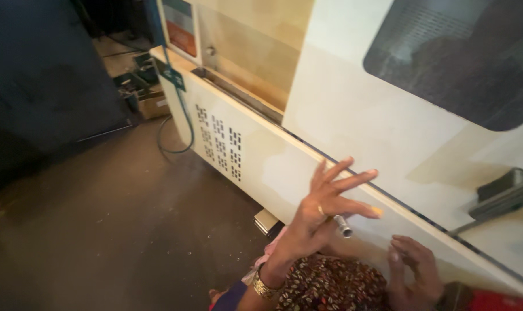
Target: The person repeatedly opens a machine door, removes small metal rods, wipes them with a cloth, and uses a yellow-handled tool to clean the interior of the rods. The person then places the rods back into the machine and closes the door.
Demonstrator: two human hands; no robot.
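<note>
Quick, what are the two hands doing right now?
Left hand: fingers spread open, a small metal cylinder tucked in against the palm.
Right hand: fingers curled, nothing seen in it, near the machine panel.

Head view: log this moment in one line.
left hand: fingers spread, holds small silver metal cylinder | right hand: against cream machine panel
</note>
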